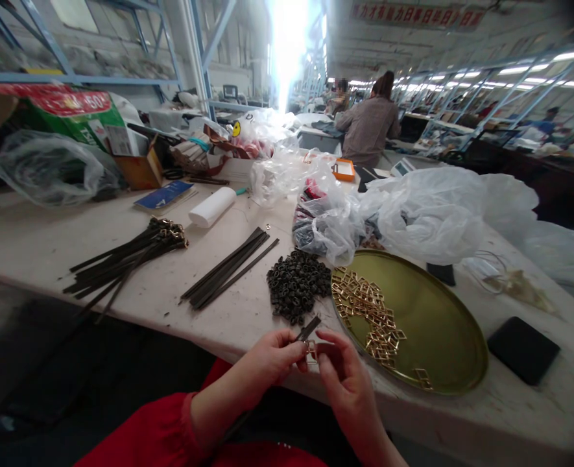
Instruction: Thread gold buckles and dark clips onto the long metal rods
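Observation:
At the table's front edge, my left hand (266, 358) is closed on a narrow dark strap (309, 328), whose end sticks up past the thumb. A gold rectangular buckle (311, 352) sits at the strap between my two hands. My right hand (349, 383) is curled with thumb and fingertips at the buckle's right side. Just beyond is a heap of small black loops (298, 285). To the right, a round gold-coloured tray (437, 311) bears a pile of gold buckles (368, 312).
Loose dark straps (231, 269) lie left of the loops, with a bundle of buckled straps (131, 259) farther left. Behind stand a white roll (213, 207), a blue booklet (164, 196) and plastic bags (423, 211). A black pad (524, 349) lies right. Another person (371, 126) sits beyond.

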`<state>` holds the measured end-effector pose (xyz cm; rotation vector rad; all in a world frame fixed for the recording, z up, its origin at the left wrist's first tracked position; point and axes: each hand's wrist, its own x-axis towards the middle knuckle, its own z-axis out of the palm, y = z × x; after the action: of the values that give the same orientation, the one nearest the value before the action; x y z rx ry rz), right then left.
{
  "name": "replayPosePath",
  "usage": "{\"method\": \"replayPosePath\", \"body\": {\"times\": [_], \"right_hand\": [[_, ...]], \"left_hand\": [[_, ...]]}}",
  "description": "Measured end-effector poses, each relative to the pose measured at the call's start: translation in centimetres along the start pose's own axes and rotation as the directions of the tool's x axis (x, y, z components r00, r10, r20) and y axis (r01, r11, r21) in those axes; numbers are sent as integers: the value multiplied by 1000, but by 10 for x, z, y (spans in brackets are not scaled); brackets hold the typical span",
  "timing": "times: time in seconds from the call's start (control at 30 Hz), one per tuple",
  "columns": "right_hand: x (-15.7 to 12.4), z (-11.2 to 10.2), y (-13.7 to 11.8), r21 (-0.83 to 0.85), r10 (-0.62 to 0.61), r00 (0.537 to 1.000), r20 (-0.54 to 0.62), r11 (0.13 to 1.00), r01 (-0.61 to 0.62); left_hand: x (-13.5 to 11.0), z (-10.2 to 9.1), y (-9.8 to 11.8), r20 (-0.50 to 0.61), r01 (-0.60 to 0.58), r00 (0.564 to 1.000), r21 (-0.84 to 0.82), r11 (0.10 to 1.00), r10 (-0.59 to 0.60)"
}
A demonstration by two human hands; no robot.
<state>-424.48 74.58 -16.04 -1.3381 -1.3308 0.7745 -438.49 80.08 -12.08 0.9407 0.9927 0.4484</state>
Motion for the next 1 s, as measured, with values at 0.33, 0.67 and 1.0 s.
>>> {"method": "replayPosePath", "body": {"times": [0.33, 0.67, 1.0], "right_hand": [[11, 0, -7, 502, 431, 893, 126, 749, -432], [10, -1, -30, 815, 642, 737, 209, 303, -495], [5, 6, -30, 828, 614, 748, 251, 264, -495]], "left_hand": [[-3, -10, 2, 46, -261, 963, 400, 878, 266], [-16, -7, 10, 107, -292, 941, 732, 615, 320], [-16, 1, 12, 117, -311, 930, 757, 575, 349]]}}
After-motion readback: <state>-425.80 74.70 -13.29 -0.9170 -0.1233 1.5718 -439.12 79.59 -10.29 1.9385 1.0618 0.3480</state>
